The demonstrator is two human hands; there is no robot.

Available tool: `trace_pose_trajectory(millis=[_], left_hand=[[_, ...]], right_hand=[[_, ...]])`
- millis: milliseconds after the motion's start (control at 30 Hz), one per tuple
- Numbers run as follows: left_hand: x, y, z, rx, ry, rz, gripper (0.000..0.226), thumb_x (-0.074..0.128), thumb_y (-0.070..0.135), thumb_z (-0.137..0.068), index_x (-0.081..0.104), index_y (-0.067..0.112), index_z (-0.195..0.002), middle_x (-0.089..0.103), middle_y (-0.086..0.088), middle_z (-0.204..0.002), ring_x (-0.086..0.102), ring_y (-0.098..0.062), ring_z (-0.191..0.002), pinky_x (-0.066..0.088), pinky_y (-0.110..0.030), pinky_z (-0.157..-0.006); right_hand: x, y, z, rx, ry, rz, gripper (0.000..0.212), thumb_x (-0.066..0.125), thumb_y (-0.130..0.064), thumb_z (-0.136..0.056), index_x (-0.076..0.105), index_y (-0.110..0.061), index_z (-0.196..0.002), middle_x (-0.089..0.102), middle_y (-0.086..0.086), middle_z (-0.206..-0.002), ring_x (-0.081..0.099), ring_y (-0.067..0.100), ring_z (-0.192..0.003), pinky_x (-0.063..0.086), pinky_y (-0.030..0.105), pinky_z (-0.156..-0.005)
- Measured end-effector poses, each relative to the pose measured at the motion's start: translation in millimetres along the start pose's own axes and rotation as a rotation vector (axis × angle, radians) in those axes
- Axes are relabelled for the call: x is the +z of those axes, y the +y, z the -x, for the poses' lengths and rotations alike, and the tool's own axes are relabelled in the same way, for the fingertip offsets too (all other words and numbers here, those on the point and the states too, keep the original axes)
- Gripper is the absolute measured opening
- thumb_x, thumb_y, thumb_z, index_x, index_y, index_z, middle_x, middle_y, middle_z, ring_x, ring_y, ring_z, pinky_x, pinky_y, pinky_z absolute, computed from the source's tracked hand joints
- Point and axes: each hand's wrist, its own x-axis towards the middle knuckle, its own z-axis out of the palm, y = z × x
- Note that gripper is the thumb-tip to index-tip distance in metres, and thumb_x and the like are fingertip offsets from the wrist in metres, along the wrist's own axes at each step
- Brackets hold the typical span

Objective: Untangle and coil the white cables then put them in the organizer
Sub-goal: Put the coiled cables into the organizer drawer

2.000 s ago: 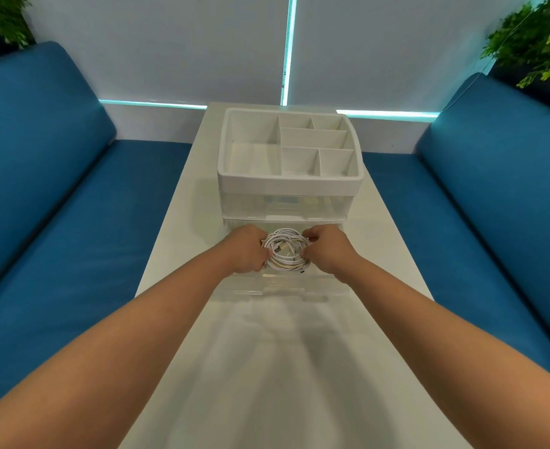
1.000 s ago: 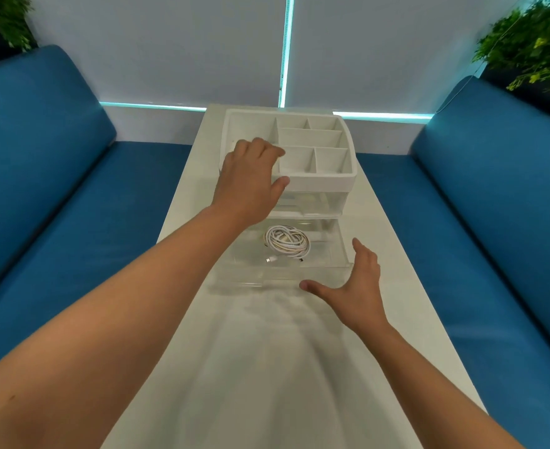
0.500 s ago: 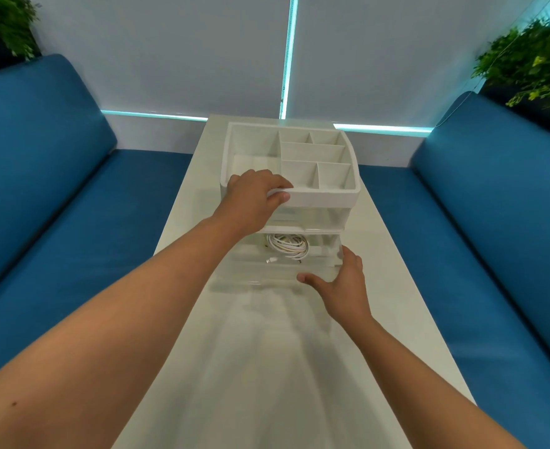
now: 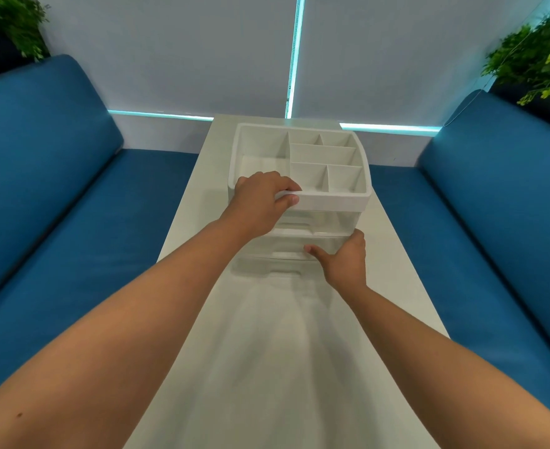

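The left hand [image 4: 260, 202] is gripping the organizer [image 4: 331, 199] rim; the right hand [image 4: 344, 257], fingers straight, is pressing its drawer [image 4: 286, 251].

Blue sofas [image 4: 56, 196] flanking white table [image 4: 267, 367]

Organizer blocks the far end of the table; the near stretch lies open.

The organizer [image 4: 331, 199] fills most of the table's [image 4: 267, 367] width at its far end, leaving narrow strips on either side. The left hand [image 4: 260, 202] covers its front-left rim and the right hand [image 4: 344, 257] its lower drawer [image 4: 286, 246] front. Blue sofas [image 4: 56, 205] flank both long edges.
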Motion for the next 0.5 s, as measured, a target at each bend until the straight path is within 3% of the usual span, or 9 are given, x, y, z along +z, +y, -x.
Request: trace_pose_trajectory(millis=[300, 500], left_hand=[[1.7, 0.7, -1.4, -0.011, 0.015, -0.023, 0.029, 0.052, 0.033, -0.100, 0.065, 0.024, -0.124, 0.064, -0.002, -0.123, 0.053, -0.024, -0.115, 0.030, -0.040, -0.105], [-4.0, 2.3, 0.5, -0.006, -0.044, -0.027, 0.032, 0.051, 0.034, -0.101, 0.060, 0.027, -0.131, 0.062, -0.003, -0.128, 0.052, -0.025, -0.121, 0.033, -0.043, -0.108]], right_hand=[[2.2, 2.8, -4.8, 0.005, -0.007, 0.040, 0.086, 0.086, -0.045, -0.063, 0.038, -0.012, -0.127, 0.048, 0.007, -0.126, 0.049, 0.027, -0.117, 0.047, 0.042, -0.098], [-16.1, -4.4, -1.0, 0.016, -0.119, 0.051, 0.086, 0.087, -0.037, -0.066, 0.038, -0.016, -0.134, 0.048, 0.007, -0.132, 0.051, 0.027, -0.120, 0.046, 0.042, -0.101]])
